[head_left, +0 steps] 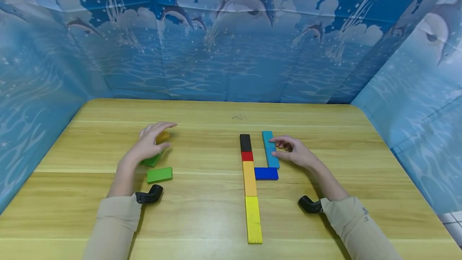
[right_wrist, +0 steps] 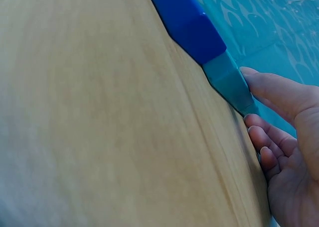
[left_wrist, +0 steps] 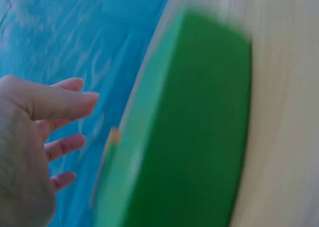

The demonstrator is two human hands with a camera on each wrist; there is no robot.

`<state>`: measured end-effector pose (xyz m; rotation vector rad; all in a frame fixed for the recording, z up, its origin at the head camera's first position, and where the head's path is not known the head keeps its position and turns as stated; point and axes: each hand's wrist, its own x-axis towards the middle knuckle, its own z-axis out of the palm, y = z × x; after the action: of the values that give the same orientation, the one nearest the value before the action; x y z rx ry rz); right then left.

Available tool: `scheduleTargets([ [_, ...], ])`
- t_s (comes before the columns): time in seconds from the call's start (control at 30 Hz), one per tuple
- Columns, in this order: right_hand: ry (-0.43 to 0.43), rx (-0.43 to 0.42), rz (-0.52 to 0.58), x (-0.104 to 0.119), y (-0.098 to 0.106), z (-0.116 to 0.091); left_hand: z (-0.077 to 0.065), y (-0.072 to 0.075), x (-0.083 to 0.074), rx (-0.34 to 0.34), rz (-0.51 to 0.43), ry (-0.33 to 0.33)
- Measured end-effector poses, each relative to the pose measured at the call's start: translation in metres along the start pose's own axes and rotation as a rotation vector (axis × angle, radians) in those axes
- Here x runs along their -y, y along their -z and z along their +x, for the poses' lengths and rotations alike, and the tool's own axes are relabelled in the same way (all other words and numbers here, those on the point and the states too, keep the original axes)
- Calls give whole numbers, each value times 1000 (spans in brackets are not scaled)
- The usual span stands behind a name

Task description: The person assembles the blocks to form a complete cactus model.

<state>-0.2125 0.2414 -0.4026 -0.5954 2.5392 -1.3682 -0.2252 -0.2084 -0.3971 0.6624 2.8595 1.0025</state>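
Note:
My right hand (head_left: pixel 294 152) touches two light blue blocks lying end to end, its thumb on the near light blue block (head_left: pixel 273 163) and a fingertip at the far one (head_left: pixel 267 135). At the near end a dark blue block (head_left: pixel 266 174) lies crosswise, reaching a straight row of black (head_left: pixel 245 143), red (head_left: pixel 247 156), orange (head_left: pixel 249 178) and yellow (head_left: pixel 254 220) blocks. Over on the left, my left hand (head_left: pixel 149 144) hovers with fingers spread loosely, partly hiding a yellow-orange block (head_left: pixel 163 136) and a green block (head_left: pixel 152 160). Another green block (head_left: pixel 160 175) lies nearer, uncovered.
The blocks lie on a light wooden table (head_left: pixel 202 220). A blue dolphin-print cloth (head_left: pixel 223 71) hangs along its back and both sides. Black wrist devices (head_left: pixel 310 204) sit at both sleeve cuffs.

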Motion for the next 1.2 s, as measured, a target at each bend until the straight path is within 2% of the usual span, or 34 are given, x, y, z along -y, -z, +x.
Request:
scheduleTargets([
  [0.17,6,-10,-5,-20,0,4,-12,12,22,-33,0,35],
  [0.37,28,-13,-6,-30,0,6,-17,19,36,-34,-30,69],
  [0.77,28,-16,-12,-28,0,6,-15,25,45,57,2,57],
  [1.0,27,-15,-10,-28,0,6,-15,21,47,37,3,63],
  [1.2,20,-13,-11,-28,0,6,-15,22,48,-14,17,68],
])
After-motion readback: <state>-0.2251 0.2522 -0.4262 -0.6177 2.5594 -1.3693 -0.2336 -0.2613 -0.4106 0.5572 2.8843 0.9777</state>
